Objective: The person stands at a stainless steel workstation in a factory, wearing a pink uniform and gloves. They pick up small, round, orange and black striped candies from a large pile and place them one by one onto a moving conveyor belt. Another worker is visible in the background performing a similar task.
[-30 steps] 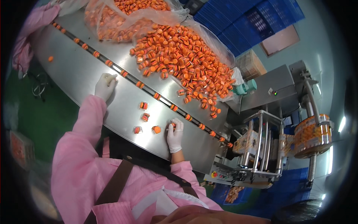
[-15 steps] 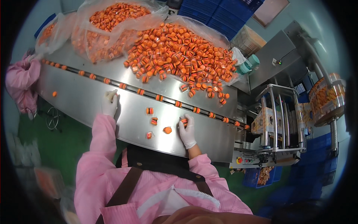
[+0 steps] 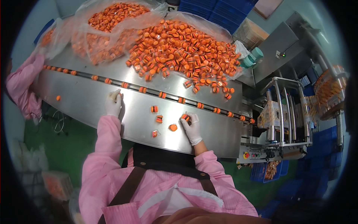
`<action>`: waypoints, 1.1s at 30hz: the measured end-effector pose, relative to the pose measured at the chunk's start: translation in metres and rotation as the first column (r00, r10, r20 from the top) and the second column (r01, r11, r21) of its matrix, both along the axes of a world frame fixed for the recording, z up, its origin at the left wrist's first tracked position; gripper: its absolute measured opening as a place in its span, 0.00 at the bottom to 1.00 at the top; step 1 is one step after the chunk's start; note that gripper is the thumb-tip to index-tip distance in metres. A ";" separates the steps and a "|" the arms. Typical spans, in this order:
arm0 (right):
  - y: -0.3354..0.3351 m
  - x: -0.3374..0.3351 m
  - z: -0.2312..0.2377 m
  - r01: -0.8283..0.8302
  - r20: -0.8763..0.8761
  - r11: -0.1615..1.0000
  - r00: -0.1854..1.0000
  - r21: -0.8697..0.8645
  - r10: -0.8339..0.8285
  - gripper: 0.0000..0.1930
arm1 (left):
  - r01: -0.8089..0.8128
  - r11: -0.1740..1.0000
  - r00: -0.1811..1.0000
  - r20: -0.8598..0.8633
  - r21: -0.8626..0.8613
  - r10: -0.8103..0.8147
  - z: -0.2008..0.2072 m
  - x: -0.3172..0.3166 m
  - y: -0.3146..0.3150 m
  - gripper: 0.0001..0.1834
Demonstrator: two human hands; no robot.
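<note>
My right hand (image 3: 192, 128), in a white glove, is closed round a small burger-shaped candy (image 3: 185, 117) in a clear wrapper. It rests low over the steel table. To its left lie loose candies: an orange-topped one (image 3: 172, 127) and several more, such as the striped one (image 3: 154, 109). My left hand (image 3: 113, 103), gloved too, has its fingers bent together just on the near side of the narrow conveyor channel (image 3: 171, 96). What its fingertips pinch, if anything, is hidden. Striped candies stand in a spaced row along the channel, one (image 3: 125, 85) close beyond those fingertips.
A large heap of candies (image 3: 182, 48) covers the table's far side, beside a clear plastic bag (image 3: 80, 39) full of more. A wrapping machine (image 3: 283, 112) stands at the channel's right end. Another person's pink sleeve (image 3: 24, 80) is at far left. Blue crates (image 3: 201, 9) are stacked behind.
The whole view has shifted slightly. My right hand still holds the candy, which now shows more plainly between the fingers. My left hand stays beside the channel with its fingers bent.
</note>
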State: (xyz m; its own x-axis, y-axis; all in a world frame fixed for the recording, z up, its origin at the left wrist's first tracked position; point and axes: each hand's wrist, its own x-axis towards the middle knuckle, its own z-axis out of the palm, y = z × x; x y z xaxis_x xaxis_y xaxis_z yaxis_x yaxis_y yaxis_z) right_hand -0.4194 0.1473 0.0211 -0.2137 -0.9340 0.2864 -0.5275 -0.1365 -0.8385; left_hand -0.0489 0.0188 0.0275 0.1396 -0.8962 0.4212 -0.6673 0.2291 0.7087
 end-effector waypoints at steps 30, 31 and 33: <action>0.002 0.000 0.006 0.064 0.076 0.997 0.995 0.053 -0.067 0.12 | -0.102 0.992 0.995 0.017 0.077 0.101 0.007 -0.011 0.001 0.12; 0.003 0.000 0.007 0.061 0.078 0.996 0.995 0.064 -0.066 0.12 | -0.102 0.992 0.995 0.025 0.077 0.101 0.005 -0.009 0.001 0.12; 0.002 0.002 0.012 0.062 0.082 0.994 0.994 0.085 -0.069 0.12 | -0.097 0.995 0.994 0.060 0.029 0.095 0.000 -0.006 -0.001 0.12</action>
State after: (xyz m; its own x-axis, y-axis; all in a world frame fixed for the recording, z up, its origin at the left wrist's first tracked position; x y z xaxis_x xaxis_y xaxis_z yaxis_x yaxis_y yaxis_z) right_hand -0.4174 0.1497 0.0326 -0.2956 -0.9367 0.1874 -0.4593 -0.0327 -0.8877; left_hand -0.0546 0.0181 0.0273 0.2012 -0.8930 0.4026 -0.7259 0.1400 0.6734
